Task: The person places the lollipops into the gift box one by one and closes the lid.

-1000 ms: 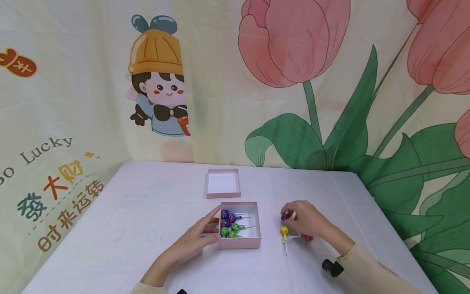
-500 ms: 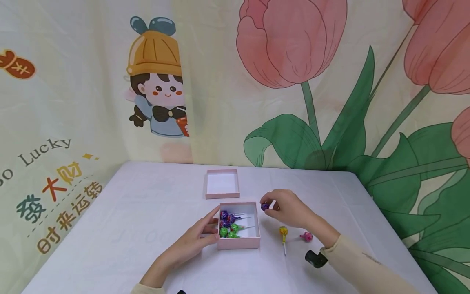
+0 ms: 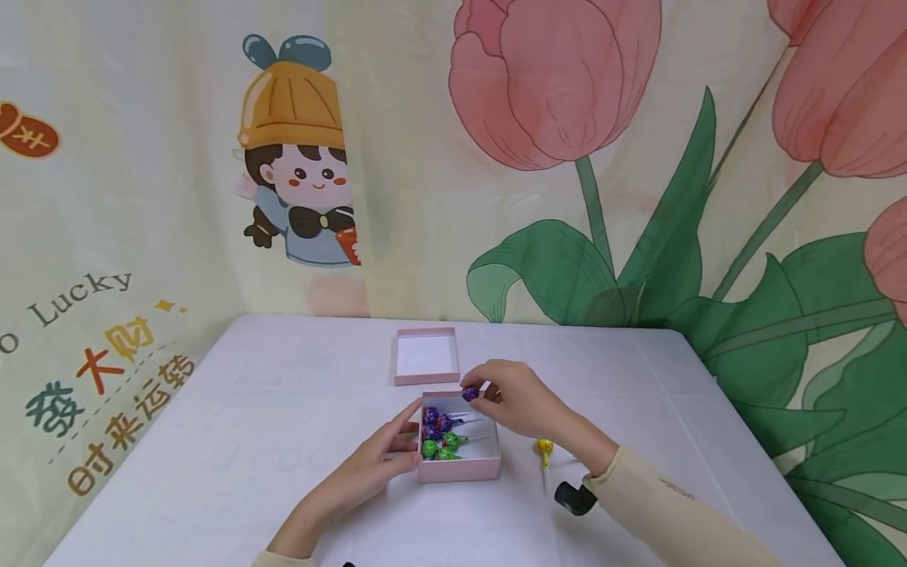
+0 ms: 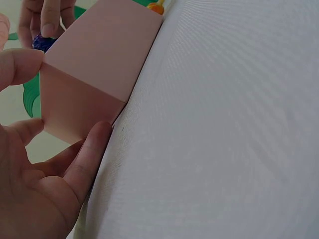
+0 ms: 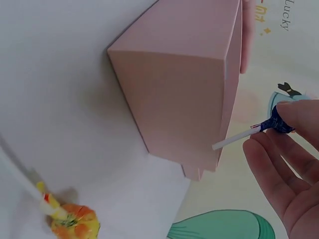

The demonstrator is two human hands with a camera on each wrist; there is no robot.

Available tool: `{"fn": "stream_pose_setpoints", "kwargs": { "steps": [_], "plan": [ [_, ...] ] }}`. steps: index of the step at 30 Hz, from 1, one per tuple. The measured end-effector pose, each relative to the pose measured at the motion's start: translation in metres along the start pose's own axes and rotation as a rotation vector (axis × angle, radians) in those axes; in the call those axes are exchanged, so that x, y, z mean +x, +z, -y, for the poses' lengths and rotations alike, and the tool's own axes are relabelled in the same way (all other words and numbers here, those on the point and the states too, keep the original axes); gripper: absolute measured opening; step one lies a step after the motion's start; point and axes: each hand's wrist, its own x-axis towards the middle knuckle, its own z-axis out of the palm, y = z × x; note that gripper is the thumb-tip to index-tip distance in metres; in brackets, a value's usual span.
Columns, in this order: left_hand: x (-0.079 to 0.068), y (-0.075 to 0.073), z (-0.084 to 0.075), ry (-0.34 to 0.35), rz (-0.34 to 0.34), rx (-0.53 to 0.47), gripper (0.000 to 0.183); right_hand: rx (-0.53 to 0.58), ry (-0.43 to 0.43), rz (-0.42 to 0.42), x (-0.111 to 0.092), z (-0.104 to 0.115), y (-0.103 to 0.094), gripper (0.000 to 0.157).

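My left hand (image 3: 368, 465) rests against the left side of a pink box (image 3: 459, 471), thumb near one corner and the other fingers spread along that wall. Inside the box lie purple lollipops (image 3: 432, 429) and green lollipops (image 3: 448, 453), sticks pointing right. Over the box's back right corner, my right hand (image 3: 520, 402) pinches a purple-wrapped lollipop (image 3: 470, 393) by its head. In the right wrist view, the white stick of this lollipop (image 5: 275, 122) points towards the pink box (image 5: 172, 99). The left wrist view shows my left fingertips (image 4: 102, 132) touching the box wall.
Behind the box lies its pink lid (image 3: 427, 354), inside facing up. A yellow lollipop (image 3: 544, 447) lies on the white tablecloth (image 3: 283, 409) right of the box. A black wrist camera (image 3: 575, 498) sits at my right sleeve. A printed curtain (image 3: 418, 197) hangs behind the table.
My right hand has lifted the purple lollipop from the table and carried it left to the box. My right arm now covers the pink lollipop. The left hand stays at the box.
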Motion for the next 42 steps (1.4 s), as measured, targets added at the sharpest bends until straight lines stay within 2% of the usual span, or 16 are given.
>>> {"fn": "stream_pose_setpoints", "kwargs": {
  "steps": [6,10,22,42],
  "plan": [
    [-0.002,0.0,-0.001,0.008,-0.002,-0.001,0.081,0.006,-0.036,0.0,0.009,0.008,0.003,0.027],
    [-0.001,0.0,-0.001,0.007,-0.003,0.002,0.082,0.011,-0.039,0.032,0.014,0.009,0.007,0.026],
    [-0.002,0.0,0.0,0.01,0.004,-0.001,0.081,-0.021,0.008,0.137,0.019,-0.006,0.031,0.025],
    [-0.002,-0.001,0.0,0.012,0.01,-0.008,0.08,-0.171,0.003,0.232,0.023,-0.01,0.048,0.018]
  ]
}}
